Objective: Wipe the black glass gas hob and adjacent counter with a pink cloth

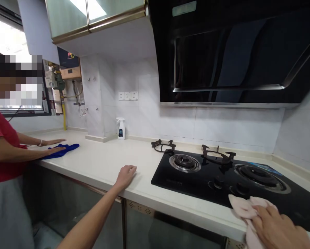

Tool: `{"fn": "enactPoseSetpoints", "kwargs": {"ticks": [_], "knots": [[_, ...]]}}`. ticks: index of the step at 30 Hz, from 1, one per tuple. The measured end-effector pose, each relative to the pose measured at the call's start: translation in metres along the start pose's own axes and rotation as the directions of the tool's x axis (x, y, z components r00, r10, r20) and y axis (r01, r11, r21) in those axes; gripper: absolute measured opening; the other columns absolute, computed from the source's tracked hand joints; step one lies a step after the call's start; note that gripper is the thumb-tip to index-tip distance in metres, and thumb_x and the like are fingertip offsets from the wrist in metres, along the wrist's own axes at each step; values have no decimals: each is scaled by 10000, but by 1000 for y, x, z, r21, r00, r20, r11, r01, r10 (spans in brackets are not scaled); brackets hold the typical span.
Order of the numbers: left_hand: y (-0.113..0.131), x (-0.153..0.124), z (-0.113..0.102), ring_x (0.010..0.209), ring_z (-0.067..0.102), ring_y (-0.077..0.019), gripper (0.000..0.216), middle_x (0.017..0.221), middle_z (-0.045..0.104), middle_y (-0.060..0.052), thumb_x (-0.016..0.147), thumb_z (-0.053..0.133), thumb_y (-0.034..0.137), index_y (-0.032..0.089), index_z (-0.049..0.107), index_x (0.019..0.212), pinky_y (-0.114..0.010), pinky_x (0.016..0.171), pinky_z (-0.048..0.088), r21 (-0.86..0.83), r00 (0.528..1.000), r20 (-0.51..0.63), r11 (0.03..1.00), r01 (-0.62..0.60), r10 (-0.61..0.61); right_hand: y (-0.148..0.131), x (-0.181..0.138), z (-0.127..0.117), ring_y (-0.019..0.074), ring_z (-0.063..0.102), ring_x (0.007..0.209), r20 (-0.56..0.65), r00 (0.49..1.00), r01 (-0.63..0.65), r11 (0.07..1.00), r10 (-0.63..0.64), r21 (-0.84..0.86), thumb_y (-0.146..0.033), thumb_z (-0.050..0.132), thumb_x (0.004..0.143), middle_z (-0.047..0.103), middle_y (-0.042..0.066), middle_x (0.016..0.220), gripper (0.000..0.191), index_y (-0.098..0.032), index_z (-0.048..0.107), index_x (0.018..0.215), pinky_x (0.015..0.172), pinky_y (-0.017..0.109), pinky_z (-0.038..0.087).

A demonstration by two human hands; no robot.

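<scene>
My right hand (279, 226) grips a pale pink cloth (244, 207) at the front edge of the black gas stove (180, 181), below its knobs. Part of the cloth hangs over the counter's edge. On the white countertop (97, 159), left of the stove, my left hand (125, 177) rests with nothing in it, its fingers loosely bent. Two burners (185, 162) show on the stove. One black pot support (164, 146) is off its burner, behind the stove's left corner; another pot support (218, 155) sits at the stove's back edge.
A white spray bottle (121, 128) stands against the tiled wall. At the left, a person in a red top (4, 138) presses a blue cloth (63, 149) on the counter. The black range hood (222, 62) overhangs the stove, beside upper cabinets (69, 20).
</scene>
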State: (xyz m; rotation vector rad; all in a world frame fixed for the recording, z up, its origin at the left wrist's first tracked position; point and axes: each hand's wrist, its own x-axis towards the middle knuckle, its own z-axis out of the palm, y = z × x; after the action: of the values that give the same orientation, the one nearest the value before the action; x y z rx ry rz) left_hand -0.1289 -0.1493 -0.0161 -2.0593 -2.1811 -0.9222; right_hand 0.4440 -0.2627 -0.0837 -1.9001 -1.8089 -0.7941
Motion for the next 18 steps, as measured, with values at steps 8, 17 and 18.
{"fn": "enactPoseSetpoints", "kwargs": {"ticks": [8, 17, 18], "knots": [[12, -11, 6, 1207, 581, -312, 390, 1210, 701, -98, 943, 463, 463, 253, 765, 1073, -428, 1003, 446, 103, 999, 40, 994, -40, 36, -117, 24, -30, 300, 610, 914, 122, 970, 201, 975, -212, 95, -303, 365, 973, 660, 127, 1123, 374, -242, 714, 1093, 742, 403, 425], [7, -14, 11, 1170, 590, -314, 398, 1169, 698, -114, 961, 457, 475, 241, 761, 1067, -447, 982, 457, 184, 991, 10, 974, -132, 133, -196, 106, -50, 201, 621, 947, 76, 982, 60, 674, -171, 736, -292, 269, 960, 676, 58, 990, 427, -221, 690, 975, 865, 311, 474], [7, -14, 11, 1166, 593, -311, 393, 1166, 701, -112, 959, 461, 474, 245, 764, 1060, -445, 981, 459, 186, 991, 5, 974, -131, 133, -202, 121, -51, 200, 615, 1001, 67, 987, 50, 679, -146, 733, -280, 241, 965, 674, 67, 1048, 455, -216, 687, 1031, 896, 311, 468]]}}
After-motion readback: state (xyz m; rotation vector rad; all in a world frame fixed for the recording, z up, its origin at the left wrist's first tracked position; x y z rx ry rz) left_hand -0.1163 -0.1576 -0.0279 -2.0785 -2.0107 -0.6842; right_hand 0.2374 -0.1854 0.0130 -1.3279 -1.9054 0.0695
